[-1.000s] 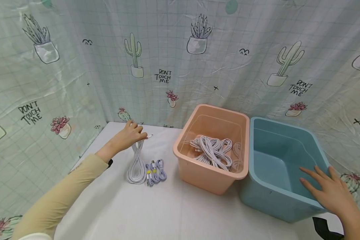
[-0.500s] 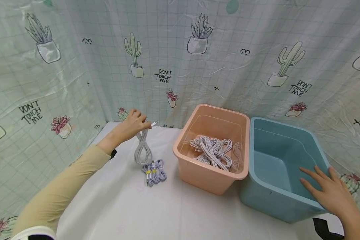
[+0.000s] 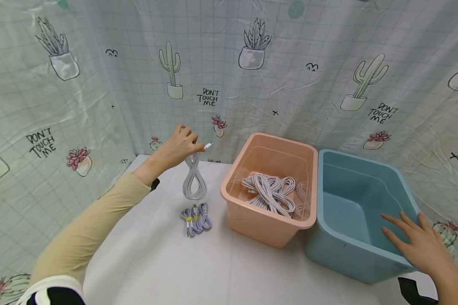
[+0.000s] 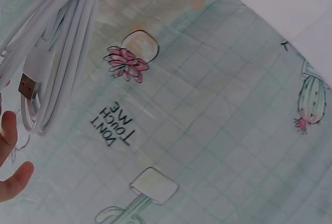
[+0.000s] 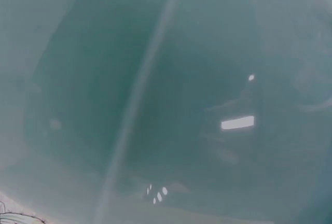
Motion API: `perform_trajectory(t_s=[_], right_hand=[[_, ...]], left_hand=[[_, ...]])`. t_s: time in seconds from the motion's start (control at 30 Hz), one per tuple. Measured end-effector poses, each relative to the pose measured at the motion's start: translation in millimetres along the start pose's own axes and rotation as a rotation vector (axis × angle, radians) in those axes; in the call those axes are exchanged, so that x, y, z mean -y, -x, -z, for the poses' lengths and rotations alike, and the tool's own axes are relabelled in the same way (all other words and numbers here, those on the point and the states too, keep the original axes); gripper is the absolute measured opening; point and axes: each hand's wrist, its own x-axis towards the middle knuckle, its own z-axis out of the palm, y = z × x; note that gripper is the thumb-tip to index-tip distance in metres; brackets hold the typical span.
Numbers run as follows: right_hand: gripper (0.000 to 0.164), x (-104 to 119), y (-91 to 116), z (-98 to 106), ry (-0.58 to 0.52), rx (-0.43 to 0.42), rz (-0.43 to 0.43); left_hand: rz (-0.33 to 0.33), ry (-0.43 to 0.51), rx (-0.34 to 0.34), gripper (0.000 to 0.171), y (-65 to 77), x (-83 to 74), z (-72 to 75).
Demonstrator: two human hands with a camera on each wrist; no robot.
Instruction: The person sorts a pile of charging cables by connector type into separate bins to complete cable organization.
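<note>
My left hand (image 3: 177, 148) pinches a coiled white USB cable (image 3: 194, 186) by its upper end. The loops hang down above the table, left of the peach bin (image 3: 255, 228). One white plug pokes out past the fingertips; in the left wrist view a metal USB plug (image 4: 28, 86) lies against the loops. Below the hanging coil, short lilac cables (image 3: 196, 220) with yellow ties lie side by side on the table. My right hand (image 3: 420, 241) rests on the right rim of the blue bin (image 3: 351, 260), fingers spread over its inside.
Several coiled white cables (image 3: 269, 192) lie inside the peach bin. The blue bin stands against its right side, with bare floor and walls visible within. A white cloth covers the table (image 3: 198, 267). A cactus-printed curtain (image 3: 221, 63) hangs behind and along the sides.
My left hand has lifted the white USB cable off the table and carried it up and to the right, towards the peach bin. My right hand has stayed in place.
</note>
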Motion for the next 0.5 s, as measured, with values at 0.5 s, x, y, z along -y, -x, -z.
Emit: perform_trajectory(t_s=[0.5], right_hand=[[0.058, 1, 0, 1, 0.005, -0.005, -0.006]], left_hand=[[-0.029, -0.063, -0.073, 0.01, -45.2, 2.0, 25.3]])
